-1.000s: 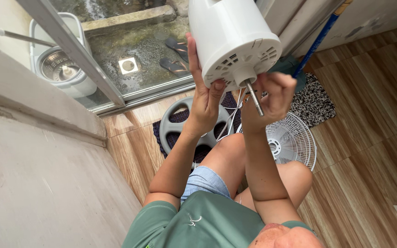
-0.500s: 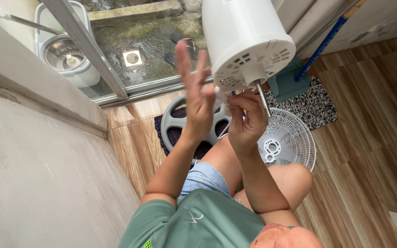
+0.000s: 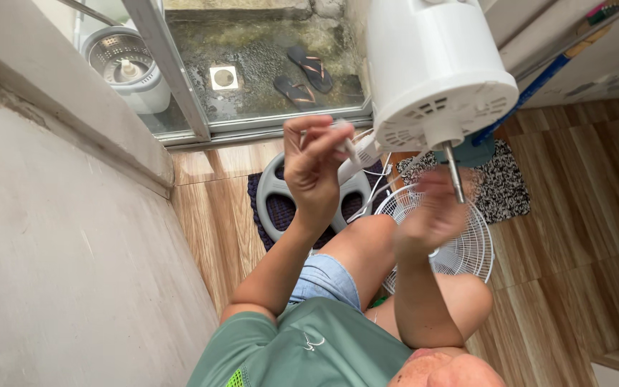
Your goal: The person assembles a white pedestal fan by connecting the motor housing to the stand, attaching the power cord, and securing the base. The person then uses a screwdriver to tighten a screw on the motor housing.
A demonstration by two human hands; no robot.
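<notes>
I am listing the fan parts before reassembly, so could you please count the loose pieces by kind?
White motor housing with its shaft: 1
White wire grille: 1
Grey ring guard: 1
Small white piece in the left hand: 1
Total: 4

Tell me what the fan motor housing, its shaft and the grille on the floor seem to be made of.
Housing: likely moulded plastic, smooth matte white, with vent slots.
Shaft: metal, bare grey with a dull shine.
Grille: thin white-coated wires, probably metal; plastic cannot be ruled out.
</notes>
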